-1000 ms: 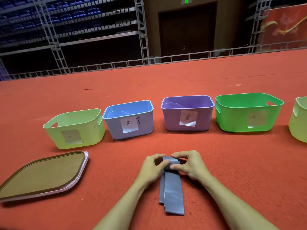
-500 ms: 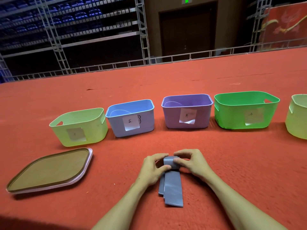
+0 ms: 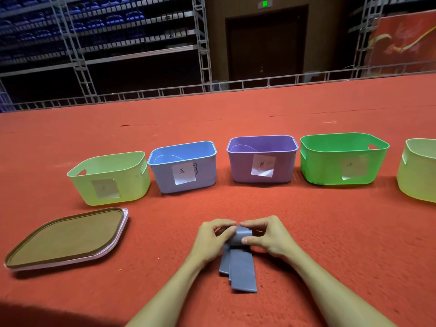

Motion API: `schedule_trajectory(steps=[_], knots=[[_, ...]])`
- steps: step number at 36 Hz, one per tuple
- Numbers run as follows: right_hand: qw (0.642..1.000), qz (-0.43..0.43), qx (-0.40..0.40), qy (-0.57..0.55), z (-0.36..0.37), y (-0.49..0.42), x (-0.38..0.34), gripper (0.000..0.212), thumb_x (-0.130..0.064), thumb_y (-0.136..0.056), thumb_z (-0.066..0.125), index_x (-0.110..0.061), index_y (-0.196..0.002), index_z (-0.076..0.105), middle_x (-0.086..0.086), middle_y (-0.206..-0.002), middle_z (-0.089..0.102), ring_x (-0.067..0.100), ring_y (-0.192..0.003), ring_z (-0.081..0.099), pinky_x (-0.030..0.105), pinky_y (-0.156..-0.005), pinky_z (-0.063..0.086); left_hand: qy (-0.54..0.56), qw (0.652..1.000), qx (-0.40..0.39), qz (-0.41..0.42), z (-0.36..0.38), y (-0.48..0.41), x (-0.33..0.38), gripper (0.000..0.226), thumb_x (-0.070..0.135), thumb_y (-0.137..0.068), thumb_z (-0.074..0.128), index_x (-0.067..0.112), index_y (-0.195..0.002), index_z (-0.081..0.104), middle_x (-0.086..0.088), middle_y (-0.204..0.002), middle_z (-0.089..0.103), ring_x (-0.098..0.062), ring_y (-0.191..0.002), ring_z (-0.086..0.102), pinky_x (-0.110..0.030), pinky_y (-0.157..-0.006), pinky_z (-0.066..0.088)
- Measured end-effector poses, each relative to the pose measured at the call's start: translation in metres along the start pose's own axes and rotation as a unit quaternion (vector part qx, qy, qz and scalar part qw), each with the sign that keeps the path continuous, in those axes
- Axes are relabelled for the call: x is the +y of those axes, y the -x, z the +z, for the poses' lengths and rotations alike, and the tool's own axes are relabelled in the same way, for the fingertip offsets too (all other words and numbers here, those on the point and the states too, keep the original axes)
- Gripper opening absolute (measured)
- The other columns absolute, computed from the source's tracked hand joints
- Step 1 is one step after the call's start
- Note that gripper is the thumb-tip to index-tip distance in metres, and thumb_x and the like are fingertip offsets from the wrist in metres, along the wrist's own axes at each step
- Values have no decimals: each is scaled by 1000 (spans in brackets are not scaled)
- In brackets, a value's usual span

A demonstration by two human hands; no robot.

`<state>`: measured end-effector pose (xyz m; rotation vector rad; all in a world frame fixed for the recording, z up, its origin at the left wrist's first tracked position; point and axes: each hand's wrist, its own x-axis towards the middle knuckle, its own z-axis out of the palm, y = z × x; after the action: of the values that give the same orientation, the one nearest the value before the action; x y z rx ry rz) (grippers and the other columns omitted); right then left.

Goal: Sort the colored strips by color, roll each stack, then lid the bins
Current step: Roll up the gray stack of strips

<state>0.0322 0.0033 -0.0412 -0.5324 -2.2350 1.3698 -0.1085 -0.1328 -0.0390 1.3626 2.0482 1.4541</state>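
Head view: lid (image 3: 66,238) lies left of pinched blue strips (image 3: 241,267).

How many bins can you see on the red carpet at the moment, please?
5, in one row: yellow-green bin far left, then blue bin, purple bin, green bin, and a pale bin cut off at the right edge. More may stand beyond the frame.

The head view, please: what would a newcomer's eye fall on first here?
The left hand and right hand at bottom centre, both pinching the rolled far end of the grey-blue strip stack on the red carpet. Behind them stands a row of open bins, including the lime bin, blue bin, purple bin and green bin. A brown lid lies flat at left.
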Motion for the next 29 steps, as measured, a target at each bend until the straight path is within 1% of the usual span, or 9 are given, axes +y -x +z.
schedule_trajectory(steps=[3,7,11,13,16,20,22,26,29], knots=[[1000,1,6,26,0,3,-1,49,-13,-62,87,-14,-108,72,-7,-107,70,-5,-100,63,14,-91,46,-22,999,-19,-40,1,-1,-1,27,24,-85,69,21,-112,70,11,-114,68,3,-108,59,-20,-98,45],[999,-6,23,44,3,9,-2,49,-15,-59,89,-18,-105,73,-15,-104,68,-15,-99,59,6,-91,40,-14,998,-36,-55,-2,3,-4,31,32,-82,71,30,-113,69,19,-116,65,5,-112,56,-22,-99,43],[999,-12,37,38,4,13,-2,47,-14,-55,91,-21,-99,74,-15,-99,70,-10,-99,61,8,-91,42,5,997,-40,-63,-4,7,0,33,30,-80,74,32,-112,68,19,-113,66,5,-104,59,-26,-91,47],[999,-8,34,27,4,14,-3,46,-11,-54,91,-21,-95,72,-15,-98,69,-8,-98,62,8,-87,43,7,998,-41,-57,-5,9,1,34,27,-78,76,29,-111,69,18,-110,67,5,-103,60,-26,-94,49],[1000,-5,28,13,4,16,-2,42,-8,-56,90,-15,-93,73,-10,-101,70,-2,-99,64,9,-85,45,29,998,-44,-41,-3,14,2,38,31,-71,78,27,-108,69,11,-105,71,-4,-101,65,-32,-95,50],[999,-4,44,-25,1,18,-9,22,-8,-69,83,-10,-89,75,-3,-96,73,3,-93,67,14,-81,48,42,998,-40,-28,-2,19,3,38,32,-67,78,30,-104,69,7,-104,72,-8,-100,66,-35,-94,51],[999,-9,37,-10,1,19,-12,21,-10,-75,78,-14,-96,74,-5,-96,73,0,-90,67,12,-80,47,43,998,-42,-21,-2,22,3,37,28,-67,79,33,-102,68,8,-102,72,-9,-99,66,-35,-94,51],[1000,10,2,-12,3,23,-12,42,-16,-78,77,-15,-118,66,-8,-111,68,-5,-102,62,12,-87,45,45,998,-39,-1,-2,27,4,38,31,-62,80,37,-98,67,13,-100,71,-7,-97,66,-30,-92,51],[1000,15,-20,-8,1,27,-16,35,-12,-79,75,-13,-114,68,-9,-101,72,-2,-92,65,12,-80,46,20,999,-35,24,-1,31,6,37,33,-63,79,39,-98,66,17,-101,69,-4,-99,64,-26,-92,49]])
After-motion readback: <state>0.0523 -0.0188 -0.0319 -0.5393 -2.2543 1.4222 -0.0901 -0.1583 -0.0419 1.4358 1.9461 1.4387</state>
